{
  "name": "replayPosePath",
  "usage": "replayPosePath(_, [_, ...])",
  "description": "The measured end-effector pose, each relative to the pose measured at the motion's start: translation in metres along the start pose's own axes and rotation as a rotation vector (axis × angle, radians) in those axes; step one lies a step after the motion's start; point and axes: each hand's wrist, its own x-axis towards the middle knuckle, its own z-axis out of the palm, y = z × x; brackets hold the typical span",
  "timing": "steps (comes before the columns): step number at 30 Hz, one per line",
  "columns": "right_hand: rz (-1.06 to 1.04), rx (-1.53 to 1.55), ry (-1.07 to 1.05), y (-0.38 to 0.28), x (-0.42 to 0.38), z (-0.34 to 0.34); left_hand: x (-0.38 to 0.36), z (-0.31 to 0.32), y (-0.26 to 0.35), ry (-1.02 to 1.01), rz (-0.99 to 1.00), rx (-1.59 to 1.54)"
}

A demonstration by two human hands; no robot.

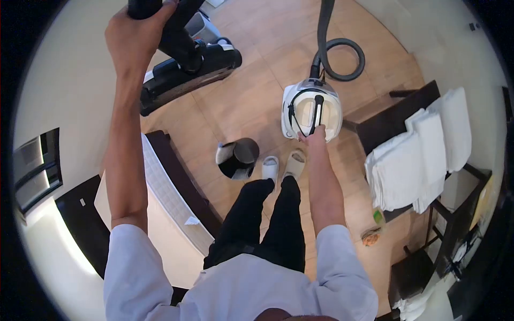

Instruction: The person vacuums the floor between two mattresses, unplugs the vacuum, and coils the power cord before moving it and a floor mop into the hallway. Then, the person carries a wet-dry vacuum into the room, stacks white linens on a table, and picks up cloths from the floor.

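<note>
My left hand (136, 37) is raised at the upper left, its fingers wrapped round a black vacuum tube (179, 40) that is cut off by the top edge. The tube runs to a wide black floor head (187, 80). Lower and to the right, a white canister vacuum cleaner (286, 109) has a black-and-white carrying handle (318, 107) on top. My right hand (315, 136) reaches down and is closed on the near end of that handle. A grey hose (345, 77) loops behind the canister and rises out of view.
A dark waste bin (247, 152) stands beside my slippered feet. The bed (171, 235) lies on the left. Folded white towels (404, 166) cover a dark chair (393, 120) on the right. Near it on the floor is a small orange item (370, 237).
</note>
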Motion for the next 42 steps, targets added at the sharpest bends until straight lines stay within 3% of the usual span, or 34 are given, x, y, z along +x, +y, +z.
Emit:
replayPosePath(1, [0.096,0.01,0.013,-0.005,0.02,0.005,0.014,0.018,-0.006,-0.056,-0.014,0.04])
replayPosePath(4, [0.021,-0.028,-0.053,-0.032,0.047,0.041,0.036,0.045,-0.002,0.01,0.033,0.054])
replayPosePath(5, [0.082,-0.016,0.026,-0.044,0.053,0.057,0.047,0.052,-0.002,-0.005,0.013,0.065])
replayPosePath(8, [0.106,-0.026,-0.049,-0.071,0.06,0.08,0.073,0.078,-0.011,-0.041,-0.057,0.056])
replayPosePath(9, [0.117,-0.008,0.061,-0.085,0.053,0.098,0.082,0.087,-0.015,-0.049,-0.086,0.015])
replayPosePath(14, [0.071,-0.056,0.02,-0.142,0.045,0.151,0.13,0.127,-0.015,-0.011,-0.101,-0.001])
replayPosePath(17, [0.052,-0.155,0.001,-0.16,0.043,0.186,0.16,0.138,-0.009,0.031,-0.258,-0.068])
replayPosePath(24, [-0.005,-0.316,-0.042,-0.208,0.052,0.256,0.251,0.186,-0.015,0.024,-0.366,-0.165])
replayPosePath(26, [-0.001,-0.339,0.05,-0.22,0.056,0.278,0.275,0.212,-0.021,0.043,-0.326,-0.171])
replayPosePath(31, [-0.027,-0.414,0.052,-0.242,0.074,0.323,0.325,0.252,-0.021,0.053,-0.239,-0.143])
replayPosePath(33, [-0.047,-0.434,-0.018,-0.249,0.082,0.345,0.354,0.267,-0.028,0.044,-0.25,-0.127])
replayPosePath(42, [-0.065,-0.423,0.081,-0.286,0.083,0.483,0.452,0.314,-0.046,0.035,-0.297,-0.098])
